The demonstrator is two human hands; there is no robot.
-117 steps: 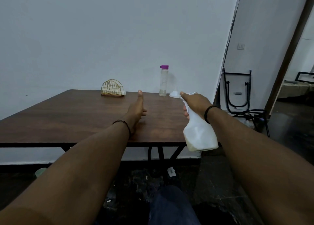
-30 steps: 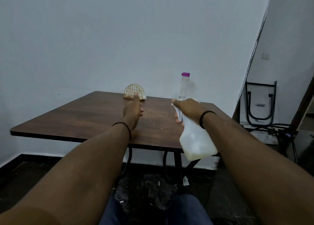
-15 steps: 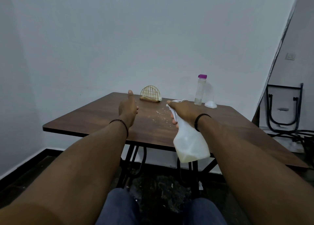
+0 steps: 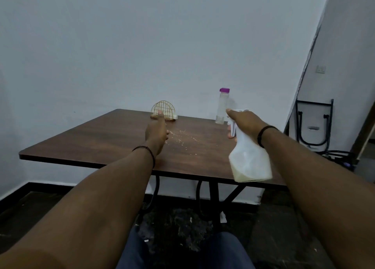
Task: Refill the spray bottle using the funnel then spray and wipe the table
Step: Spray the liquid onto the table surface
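Observation:
My right hand [image 4: 244,123] grips the head of a white spray bottle [image 4: 250,163], held in the air over the near right part of the dark wooden table [image 4: 101,138]. A little pale liquid sits at the bottle's bottom. Pale droplets [image 4: 183,137] speckle the tabletop between my hands. My left hand [image 4: 156,134] hovers above the table's middle, thumb up, fingers loosely curled, holding nothing. A clear bottle with a purple cap [image 4: 222,106] stands at the table's far edge. The funnel is hidden behind my right hand.
A gold wire napkin holder [image 4: 163,110] with white napkins stands at the far edge, just beyond my left hand. A white wall runs close behind the table. Folded black metal chairs [image 4: 314,124] lean at the right. My knees show below.
The view has swung back to the right, so the table sits more to the left. My right hand with the spray bottle has shifted right and slightly up. Droplets lie on the table, absent 3.9 s ago.

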